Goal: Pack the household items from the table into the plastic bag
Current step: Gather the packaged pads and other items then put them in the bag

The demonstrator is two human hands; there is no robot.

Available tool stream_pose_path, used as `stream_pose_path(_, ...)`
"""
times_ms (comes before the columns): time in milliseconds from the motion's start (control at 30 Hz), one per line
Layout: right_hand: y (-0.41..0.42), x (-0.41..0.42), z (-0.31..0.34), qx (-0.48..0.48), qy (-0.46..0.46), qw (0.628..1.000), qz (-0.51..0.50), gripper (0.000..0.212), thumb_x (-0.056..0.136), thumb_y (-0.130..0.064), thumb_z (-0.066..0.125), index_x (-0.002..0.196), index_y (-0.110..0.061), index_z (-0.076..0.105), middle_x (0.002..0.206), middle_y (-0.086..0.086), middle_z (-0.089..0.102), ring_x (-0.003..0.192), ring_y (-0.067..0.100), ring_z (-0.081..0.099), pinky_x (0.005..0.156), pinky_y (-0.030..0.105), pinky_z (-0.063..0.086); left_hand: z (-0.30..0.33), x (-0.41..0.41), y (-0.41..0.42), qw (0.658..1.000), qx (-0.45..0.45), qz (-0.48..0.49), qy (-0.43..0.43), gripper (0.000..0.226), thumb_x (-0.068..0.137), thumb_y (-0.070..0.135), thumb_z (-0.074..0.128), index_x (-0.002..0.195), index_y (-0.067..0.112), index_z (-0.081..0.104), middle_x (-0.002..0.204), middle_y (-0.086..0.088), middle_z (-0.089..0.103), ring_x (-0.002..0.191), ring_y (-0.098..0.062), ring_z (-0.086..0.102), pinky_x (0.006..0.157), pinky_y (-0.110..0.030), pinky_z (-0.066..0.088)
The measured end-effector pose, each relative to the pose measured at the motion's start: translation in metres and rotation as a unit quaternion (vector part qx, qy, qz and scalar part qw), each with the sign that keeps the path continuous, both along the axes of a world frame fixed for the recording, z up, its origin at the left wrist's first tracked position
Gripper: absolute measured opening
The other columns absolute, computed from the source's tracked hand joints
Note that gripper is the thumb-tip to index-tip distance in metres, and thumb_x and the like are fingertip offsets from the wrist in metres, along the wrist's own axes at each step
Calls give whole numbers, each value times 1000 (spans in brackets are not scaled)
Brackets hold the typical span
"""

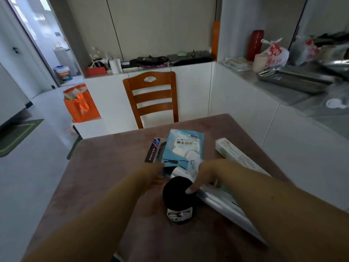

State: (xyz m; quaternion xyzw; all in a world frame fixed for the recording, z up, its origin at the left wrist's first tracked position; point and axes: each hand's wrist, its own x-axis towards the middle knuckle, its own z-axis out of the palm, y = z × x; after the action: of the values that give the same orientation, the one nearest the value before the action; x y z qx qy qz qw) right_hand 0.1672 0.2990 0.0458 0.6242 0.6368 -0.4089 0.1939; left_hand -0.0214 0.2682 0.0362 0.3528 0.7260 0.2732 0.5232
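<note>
Our left hand (154, 174) and right hand (203, 176) reached past a black roll (178, 193) — grips we couldn't tell, glossy blue packet (184, 148), silvery plastic bag (217, 199).

Your left hand (153, 175) covers the near edge of the blue packet (184, 148), and its fingers are too blurred to tell what they grip. The silver bag (222, 201) runs under your right forearm. The surface (105, 176) is cut off near you.
</note>
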Motion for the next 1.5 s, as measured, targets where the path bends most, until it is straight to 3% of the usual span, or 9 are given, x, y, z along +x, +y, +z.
stream_pose_path(133, 17, 15, -6, 66, 3, 998, 11, 27, 78, -21, 73, 97, -2, 69, 94, 9, 74, 89, 25, 72, 67, 30, 60, -15, 6, 10, 996, -35, 30, -82, 31, 97, 26, 50, 88, -3, 58, 82, -21, 65, 69, -29, 64, 47, -33, 54)
stream_pose_path(300, 5, 25, -13, 62, 43, 996, 55, 61, 75, -31, 78, 130, -18, 56, 120, -3, 59, 110, 22, 60, 84, 29, 54, -23, 5, 13, 991, -36, 39, -122, 37, 99, 30, 46, 98, -6, 59, 90, -24, 67, 78, -31, 66, 58, -34, 51)
stream_pose_path(567, 11, 21, 4, 255, 39, 964, -60, 32, 90, -10, 51, 118, 2, 61, 117, 22, 63, 94, 28, 57, 88, 38, 48, -22, 8, 6, 979, -26, 73, -189, 46, 98, 36, 46, 105, -7, 60, 88, -24, 68, 78, -30, 68, 55, -34, 56)
stream_pose_path(833, 2, -32, 65, 279, 291, 915, -14, 27, 92, -6, 49, 111, -1, 68, 92, 11, 65, 69, 8, 50, 61, 3, 39, -23, -45, 6, 837, -44, 106, -536, 99, 82, 78, 29, 132, -5, 43, 132, -37, 52, 110, -53, 60, 81, -59, 57)
stream_pose_path(967, 10, -47, 45, 173, 288, 942, -8, 18, 80, -6, 62, 92, 0, 74, 74, -2, 67, 73, 13, 59, 63, -3, 44, -28, -57, 4, 893, -18, 66, -444, 61, 87, 23, 44, 142, -4, 38, 107, -28, 63, 95, -42, 61, 71, -51, 59)
stream_pose_path(1067, 39, -43, 17, 107, 313, 918, -218, 16, 85, -9, 59, 93, 0, 70, 115, 18, 71, 99, 27, 67, 86, 31, 55, -40, -65, 3, 922, 11, 71, -381, 45, 89, -5, 38, 133, -5, 50, 103, -27, 69, 97, -45, 63, 84, -56, 47)
stream_pose_path(1167, 55, -19, -30, 299, 224, 849, -374, 34, 84, -27, 60, 113, -9, 63, 111, 16, 70, 85, 29, 66, 67, 33, 54, -51, -79, 5, 912, 56, 132, -383, 34, 94, -3, 40, 123, -1, 57, 115, -27, 63, 104, -44, 59, 86, -58, 45)
stream_pose_path(1333, 61, -31, -80, 217, 92, 898, -371, 73, 66, -49, 78, 125, -12, 54, 124, 9, 61, 110, 28, 60, 86, 33, 51, -54, -97, 4, 899, 95, 149, -400, 39, 97, 7, 40, 133, -1, 51, 131, -31, 56, 119, -47, 53, 88, -59, 48)
stream_pose_path(1500, 84, -45, -93, 190, 163, 852, -460, 34, 85, -16, 66, 117, -4, 63, 119, 15, 66, 105, 31, 63, 86, 36, 54, -57, -102, 3, 894, 95, 180, -400, 44, 98, 25, 42, 134, 2, 51, 123, -27, 61, 110, -43, 57, 81, -55, 47)
